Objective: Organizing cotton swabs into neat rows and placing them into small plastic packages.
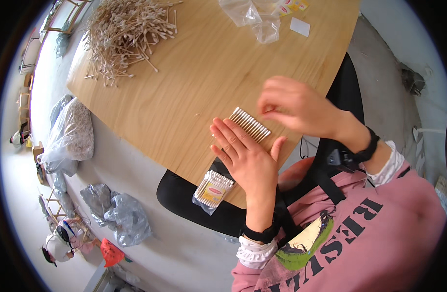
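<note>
While lined up side by side — white-tipped cotton swabs on wooden surface.
Left hand flat, fingers spread, beside them; right hand hovering above — fingertips pinched together.

A row of cotton swabs lies on the table, a packed bag of swabs nearer its edge, a loose pile far left.

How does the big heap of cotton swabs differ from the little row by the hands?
The heap is large, tangled and untouched at the table's far corner. The row is few swabs, lined up parallel, with the left hand flat beside it. Both are white-tipped swabs on the wooden table.
</note>
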Demonstrator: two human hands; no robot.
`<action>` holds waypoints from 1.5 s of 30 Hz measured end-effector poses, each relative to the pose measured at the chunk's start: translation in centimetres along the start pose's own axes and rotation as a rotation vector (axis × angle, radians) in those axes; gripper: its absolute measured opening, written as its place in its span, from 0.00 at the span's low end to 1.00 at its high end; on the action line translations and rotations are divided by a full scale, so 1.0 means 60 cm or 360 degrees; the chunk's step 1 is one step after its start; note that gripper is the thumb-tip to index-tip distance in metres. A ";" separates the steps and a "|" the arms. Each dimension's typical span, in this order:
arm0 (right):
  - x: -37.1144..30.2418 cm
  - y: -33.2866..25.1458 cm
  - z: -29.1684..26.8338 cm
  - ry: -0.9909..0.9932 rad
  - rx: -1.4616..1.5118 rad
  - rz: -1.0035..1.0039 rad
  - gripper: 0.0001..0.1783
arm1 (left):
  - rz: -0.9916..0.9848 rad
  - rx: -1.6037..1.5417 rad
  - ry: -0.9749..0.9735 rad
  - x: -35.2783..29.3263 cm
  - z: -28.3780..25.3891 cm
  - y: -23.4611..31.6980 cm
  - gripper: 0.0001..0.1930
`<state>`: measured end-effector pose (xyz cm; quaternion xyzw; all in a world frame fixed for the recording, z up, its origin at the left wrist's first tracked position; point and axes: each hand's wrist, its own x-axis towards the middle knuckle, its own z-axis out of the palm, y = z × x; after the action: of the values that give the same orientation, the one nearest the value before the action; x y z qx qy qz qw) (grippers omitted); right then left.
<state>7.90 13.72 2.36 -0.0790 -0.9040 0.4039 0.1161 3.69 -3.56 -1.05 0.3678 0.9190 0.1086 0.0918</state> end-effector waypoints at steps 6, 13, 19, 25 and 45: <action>0.049 0.009 0.046 -0.0220 -0.0423 -0.0285 0.06 | 0.0002 -0.0019 0.0029 0.000 0.004 0.007 0.60; 0.064 0.005 0.048 -0.0303 -0.0654 -0.0354 0.02 | -0.0027 -0.0031 0.0034 0.001 0.002 0.003 0.60; 0.065 -0.004 0.047 -0.0401 -0.0933 -0.0403 0.03 | -0.0005 -0.0013 0.0044 0.001 0.003 0.005 0.60; 0.032 0.007 -0.016 -0.0316 -0.0965 -0.0313 0.07 | -0.0003 0.0032 0.0066 0.000 -0.001 0.005 0.61; -0.084 0.025 -0.038 0.0658 0.1047 0.0478 0.26 | -0.0404 -0.1905 0.0820 -0.012 -0.002 -0.022 0.40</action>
<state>13.42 15.13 2.00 -0.2482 -0.6628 0.6592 0.2540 3.31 -5.00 -1.23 0.1046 0.7288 0.6730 0.0698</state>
